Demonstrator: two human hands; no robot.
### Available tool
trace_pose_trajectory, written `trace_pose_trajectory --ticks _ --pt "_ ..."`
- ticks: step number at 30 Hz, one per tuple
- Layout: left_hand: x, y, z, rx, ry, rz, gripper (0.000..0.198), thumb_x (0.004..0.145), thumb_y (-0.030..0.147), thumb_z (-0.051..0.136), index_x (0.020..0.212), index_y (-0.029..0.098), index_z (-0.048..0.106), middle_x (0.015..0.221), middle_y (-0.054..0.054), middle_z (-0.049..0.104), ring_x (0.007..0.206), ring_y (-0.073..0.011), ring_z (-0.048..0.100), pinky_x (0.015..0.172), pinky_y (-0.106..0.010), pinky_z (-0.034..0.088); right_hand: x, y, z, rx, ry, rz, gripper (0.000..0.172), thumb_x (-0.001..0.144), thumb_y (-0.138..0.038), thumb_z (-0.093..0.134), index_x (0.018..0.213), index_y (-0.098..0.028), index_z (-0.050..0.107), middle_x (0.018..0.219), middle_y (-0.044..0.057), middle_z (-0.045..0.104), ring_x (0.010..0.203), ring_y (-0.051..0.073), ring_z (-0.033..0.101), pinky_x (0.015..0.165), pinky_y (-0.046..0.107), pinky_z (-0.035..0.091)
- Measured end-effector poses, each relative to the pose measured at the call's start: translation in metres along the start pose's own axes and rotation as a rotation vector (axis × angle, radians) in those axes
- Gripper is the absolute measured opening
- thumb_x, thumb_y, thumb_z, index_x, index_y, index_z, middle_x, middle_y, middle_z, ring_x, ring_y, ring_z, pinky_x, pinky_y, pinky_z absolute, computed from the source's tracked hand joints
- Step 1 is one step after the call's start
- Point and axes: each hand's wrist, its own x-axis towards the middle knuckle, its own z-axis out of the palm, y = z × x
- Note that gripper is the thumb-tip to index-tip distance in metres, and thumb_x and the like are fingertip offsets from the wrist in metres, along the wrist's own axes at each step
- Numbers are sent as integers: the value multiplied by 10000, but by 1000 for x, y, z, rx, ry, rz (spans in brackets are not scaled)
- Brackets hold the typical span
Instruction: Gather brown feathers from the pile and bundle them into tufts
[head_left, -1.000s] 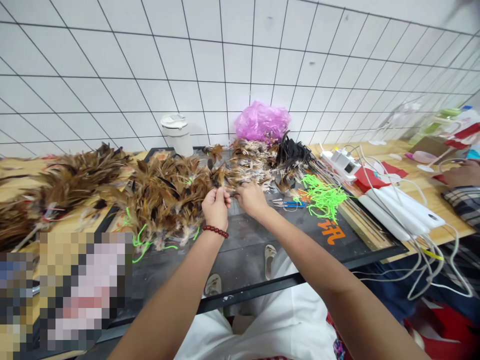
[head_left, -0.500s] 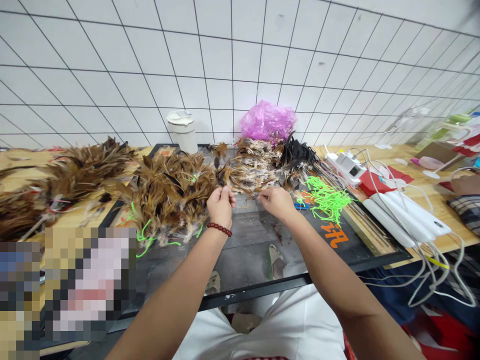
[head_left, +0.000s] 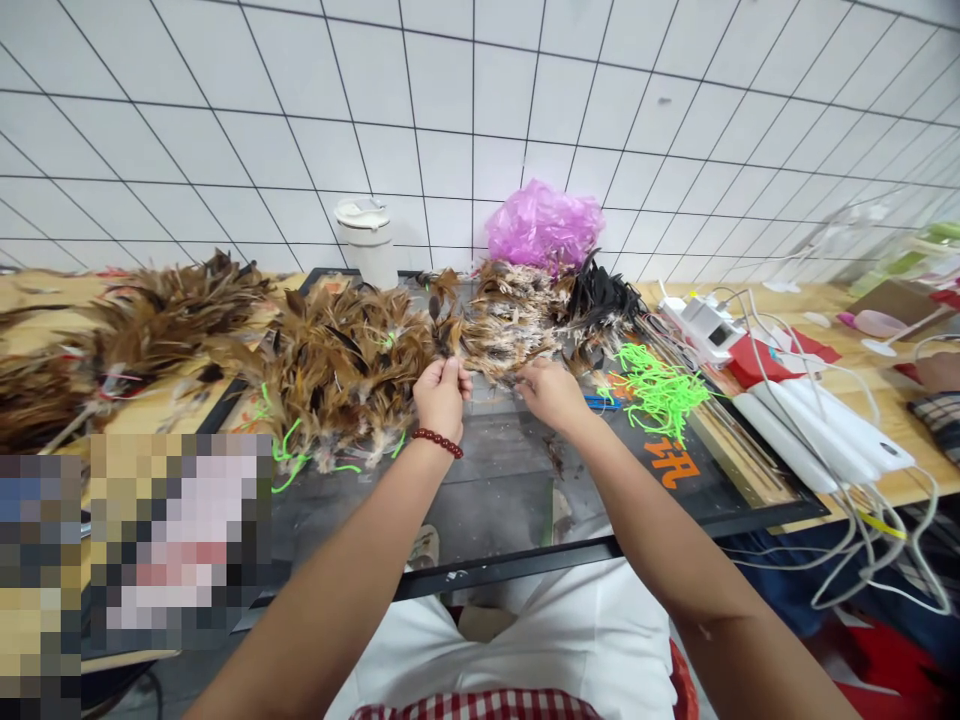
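Note:
My left hand (head_left: 440,393), with a dark red bead bracelet at the wrist, pinches a few brown feathers (head_left: 448,338) that stick up above the fingertips. To the right, my right hand (head_left: 550,393) has its fingers curled together at the near edge of a pale and brown feather pile (head_left: 510,325). Whatever lies between those fingertips is too small to make out. A large heap of brown feathers (head_left: 337,360) spreads beside my left hand. Black feathers (head_left: 600,297) lie behind my right hand, and bright green strings (head_left: 660,385) are bunched to its right.
A white lidded cup (head_left: 369,240) and a pink plastic bag (head_left: 544,225) stand against the tiled wall. More brown feathers (head_left: 176,310) lie far left. White power strips (head_left: 825,425) with trailing cables lie on the right. Another person's hand (head_left: 939,370) shows at the right edge.
The camera view has tilted down slightly. Both hands stay in nearly the same place; the left still pinches feathers, and the right fingers look a little more curled.

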Motion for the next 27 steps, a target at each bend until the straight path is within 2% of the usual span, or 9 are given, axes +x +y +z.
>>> trace_pose_trajectory --ticks 3,6,8,10,13,16,18,21,27 --pt "0 1 0 10 -1 -5 169 737 292 624 703 130 588 539 38 516 432 -46 456 385 -157 322 3 3 2 80 25 11 184 818 -215 512 872 -187 685 915 81 651 864 190 582 739 273 409" --pt "-1 2 1 19 -3 0 180 730 305 634 711 131 595 544 39 517 435 -46 460 387 -158 327 6 7 4 304 111 92 118 780 -216 547 793 -181 659 784 37 637 734 150 554 673 249 389" --pt "-2 2 2 19 -13 0 177 736 301 632 708 131 595 548 36 523 432 -47 459 383 -161 326 8 8 5 532 122 145 98 742 -250 586 687 -177 619 646 -5 576 608 120 488 599 240 354" --pt "-5 1 3 20 -46 -10 175 742 297 632 706 130 596 551 31 532 430 -49 463 383 -163 331 9 6 5 837 122 206 176 699 -311 630 607 -176 565 562 -37 495 525 91 402 539 236 305" --pt "-12 1 6 9 -145 -84 181 738 293 656 708 124 600 596 1 581 473 -63 517 428 -174 389 9 -2 3 1332 61 325 277 610 -390 709 604 -182 525 525 -70 410 472 62 300 483 228 237" --pt "-18 4 8 -38 -225 -218 165 730 258 686 726 116 603 690 -49 642 574 -93 593 550 -217 479 8 -13 1 1614 -11 395 340 529 -376 776 631 -188 512 534 -85 388 472 52 281 466 215 214" --pt "-21 6 8 -79 -236 -303 139 747 234 677 739 114 607 714 -65 653 619 -104 614 620 -242 506 7 -20 1 1656 32 413 331 523 -356 788 644 -187 531 558 -79 418 492 52 307 469 210 228" --pt "-20 9 8 -150 -239 -374 113 771 218 654 749 116 612 711 -59 645 641 -106 618 650 -247 509 5 -29 4 1582 126 376 273 557 -355 773 655 -178 590 615 -54 497 533 60 359 487 214 265" --pt "-18 4 7 -120 -264 -314 122 710 214 703 742 115 639 748 -50 644 697 -117 615 647 -239 490 3 -33 9 1453 190 327 205 603 -348 734 639 -171 637 617 -38 539 547 70 392 535 228 321"
